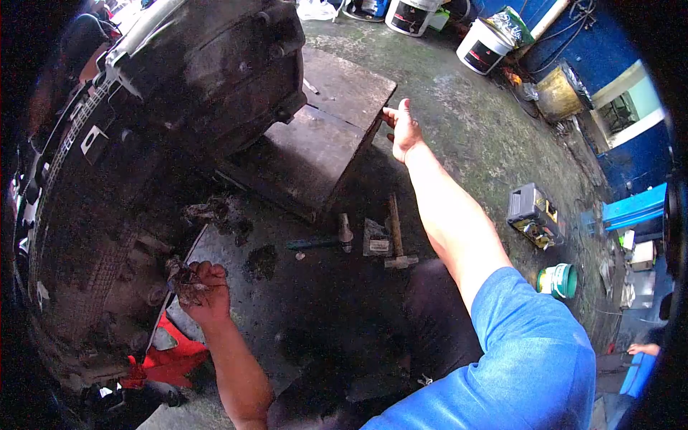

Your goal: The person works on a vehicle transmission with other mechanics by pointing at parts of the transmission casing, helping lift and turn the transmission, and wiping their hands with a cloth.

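Observation:
My left hand (208, 292) is closed around a crumpled, grimy rag-like piece (188, 285), close beside the dark underside of a large machine or vehicle body (107, 251). Another crumpled, dirty bundle (208, 209) lies a little above it. My right hand (405, 135) reaches out with thumb raised and fingers apart, holding nothing. Its fingertips are at the right edge of a low wooden platform (308, 150); whether they touch it I cannot tell. Over that platform hangs or rests a bulky dark casing (236, 72).
On the floor lie a hammer with a blue-green handle (345, 233), a wooden-handled hammer (400, 261) and a small packet (375, 238). A toolbox (534, 215), green bucket (559, 280) and white buckets (481, 49) stand to the right. Red plastic (175, 355) is lower left.

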The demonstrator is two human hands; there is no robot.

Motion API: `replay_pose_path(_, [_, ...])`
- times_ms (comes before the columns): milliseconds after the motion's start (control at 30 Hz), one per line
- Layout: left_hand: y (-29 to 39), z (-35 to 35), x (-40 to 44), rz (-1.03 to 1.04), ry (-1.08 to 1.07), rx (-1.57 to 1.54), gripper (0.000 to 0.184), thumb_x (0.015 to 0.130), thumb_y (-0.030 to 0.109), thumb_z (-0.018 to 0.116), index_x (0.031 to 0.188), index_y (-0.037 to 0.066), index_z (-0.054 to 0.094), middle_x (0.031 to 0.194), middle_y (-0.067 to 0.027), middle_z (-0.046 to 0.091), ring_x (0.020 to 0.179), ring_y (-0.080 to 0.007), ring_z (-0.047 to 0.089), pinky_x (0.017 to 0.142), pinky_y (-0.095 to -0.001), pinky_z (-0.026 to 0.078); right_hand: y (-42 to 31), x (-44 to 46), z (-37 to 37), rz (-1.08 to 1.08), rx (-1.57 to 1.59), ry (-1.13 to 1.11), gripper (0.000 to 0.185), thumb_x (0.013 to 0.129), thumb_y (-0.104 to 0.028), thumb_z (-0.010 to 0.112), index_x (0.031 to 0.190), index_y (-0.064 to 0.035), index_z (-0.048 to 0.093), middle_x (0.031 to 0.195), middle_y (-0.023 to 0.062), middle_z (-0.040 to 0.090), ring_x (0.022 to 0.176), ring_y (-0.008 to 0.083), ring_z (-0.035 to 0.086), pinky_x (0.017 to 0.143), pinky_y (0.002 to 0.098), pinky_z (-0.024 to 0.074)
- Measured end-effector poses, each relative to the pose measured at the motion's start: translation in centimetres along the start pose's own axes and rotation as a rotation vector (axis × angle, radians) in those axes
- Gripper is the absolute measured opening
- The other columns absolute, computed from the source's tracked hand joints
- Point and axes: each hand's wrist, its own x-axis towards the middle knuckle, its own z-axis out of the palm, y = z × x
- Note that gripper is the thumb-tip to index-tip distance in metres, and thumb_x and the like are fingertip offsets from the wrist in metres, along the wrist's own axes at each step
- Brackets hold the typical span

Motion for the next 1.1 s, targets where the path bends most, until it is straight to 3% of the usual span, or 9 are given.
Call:
replay_pose_path(100, [0.1, 0.4, -0.1, -0.093, -0.042, -0.075, 0.025, 0.084, 0.024, 0.055, 0.095, 0.002, 0.058, 0.087, -0.0084, 0.054, 0.08, -0.0211, 0.048, 0.075, -0.0351, 0.042, -1.0, -0.5, 0.1, 0.222, 0.262, -0.011, 0.071, 0.09, -0.074, 0.023, 0.095, -0.0163, 0.064, 0.092, -0.003, 0.062, 0.093, 0.0138, 0.051, 0.087, 0.0404, 0.0298])
replay_pose_path(333, [0.6, -1.2, -0.3, -0.019, 0.099, -0.044, 0.026, 0.082, 0.024, 0.056, 0.095, 0.001, 0.058, 0.087, -0.0077, 0.054, 0.078, -0.0202, 0.045, 0.075, -0.0359, 0.041, -2.3, 1.6, -0.6, 0.287, 0.48, 0.026, 0.079, 0.088, -0.076, 0.023, 0.087, -0.0081, 0.063, 0.08, 0.0005, 0.06, 0.074, 0.0176, 0.053, 0.07, 0.0352, 0.0392])
replay_pose_path(600, [-0.3, 0.3, 0.0, -0.007, 0.036, -0.035, 0.028, 0.081, 0.028, 0.057, 0.095, 0.004, 0.059, 0.083, -0.0067, 0.055, 0.075, -0.0199, 0.044, 0.078, -0.0367, 0.038, -2.8, 0.8, -0.5, 0.228, 0.192, -0.03, 0.075, 0.085, -0.077, 0.033, 0.093, -0.0081, 0.063, 0.084, 0.0015, 0.062, 0.08, 0.0171, 0.055, 0.075, 0.0347, 0.0412])
replay_pose_path(667, [-0.4, 0.3, -0.2, 0.041, 0.15, -0.038, 0.028, 0.079, 0.029, 0.058, 0.095, 0.005, 0.059, 0.084, -0.007, 0.055, 0.074, -0.0205, 0.044, 0.076, -0.0365, 0.039, -2.6, 1.1, -0.1, 0.171, 0.147, 0.081, 0.074, 0.086, -0.075, 0.039, 0.095, -0.0057, 0.063, 0.085, 0.0037, 0.06, 0.082, 0.018, 0.055, 0.075, 0.0361, 0.0408])
replay_pose_path(800, [0.0, -0.8, -0.5, 0.009, 0.113, -0.045, 0.029, 0.08, 0.03, 0.058, 0.098, 0.007, 0.064, 0.089, -0.0113, 0.065, 0.079, -0.0268, 0.055, 0.077, -0.0431, 0.044, -4.2, -0.5, 1.4, -0.108, -0.365, 0.069, 0.065, 0.093, -0.062, 0.041, 0.102, -0.0021, 0.064, 0.102, 0.0086, 0.064, 0.097, 0.0228, 0.058, 0.089, 0.0419, 0.0429])
replay_pose_path(867, [0.1, -0.7, -0.4, 0.014, 0.131, -0.073, 0.025, 0.081, 0.028, 0.059, 0.097, 0.009, 0.064, 0.086, -0.0091, 0.064, 0.078, -0.0261, 0.056, 0.078, -0.0436, 0.045, -2.9, 0.9, 0.5, -0.301, -0.429, -0.071, 0.058, 0.097, -0.054, 0.042, 0.115, -0.0016, 0.06, 0.102, 0.0095, 0.063, 0.094, 0.0206, 0.06, 0.09, 0.0354, 0.0436])
replay_pose_path(933, [-0.6, 0.2, -0.4, 0.075, 0.198, -0.025, 0.02, 0.081, 0.026, 0.06, 0.095, 0.011, 0.064, 0.082, -0.0056, 0.061, 0.076, -0.023, 0.054, 0.078, -0.0421, 0.044, -5.3, -1.9, 0.7, -0.206, -0.561, -0.04, 0.056, 0.1, -0.049, 0.039, 0.128, -0.0019, 0.051, 0.101, 0.0086, 0.062, 0.093, 0.0196, 0.059, 0.091, 0.0335, 0.0432])
replay_pose_path(1033, [-0.9, 0.4, -0.1, 0.111, 0.195, 0.048, 0.02, 0.08, 0.024, 0.061, 0.095, 0.012, 0.064, 0.082, -0.0055, 0.061, 0.078, -0.0227, 0.054, 0.078, -0.0421, 0.044, -4.7, -1.9, -0.4, -0.465, -0.481, -0.174, 0.06, 0.099, -0.051, 0.037, 0.134, -0.0019, 0.044, 0.104, 0.0092, 0.062, 0.098, 0.0182, 0.057, 0.091, 0.0322, 0.043])
replay_pose_path(1100, [-0.7, -1.2, -0.1, 0.033, 0.206, -0.138, 0.033, 0.082, 0.031, 0.058, 0.101, 0.006, 0.065, 0.091, -0.0143, 0.067, 0.08, -0.0328, 0.063, 0.074, -0.047, 0.047, -7.3, -5.3, -0.1, -0.444, -0.472, -0.2, 0.06, 0.099, -0.053, 0.036, 0.136, -0.0069, 0.045, 0.103, 0.0046, 0.062, 0.097, 0.012, 0.053, 0.085, 0.029, 0.0402])
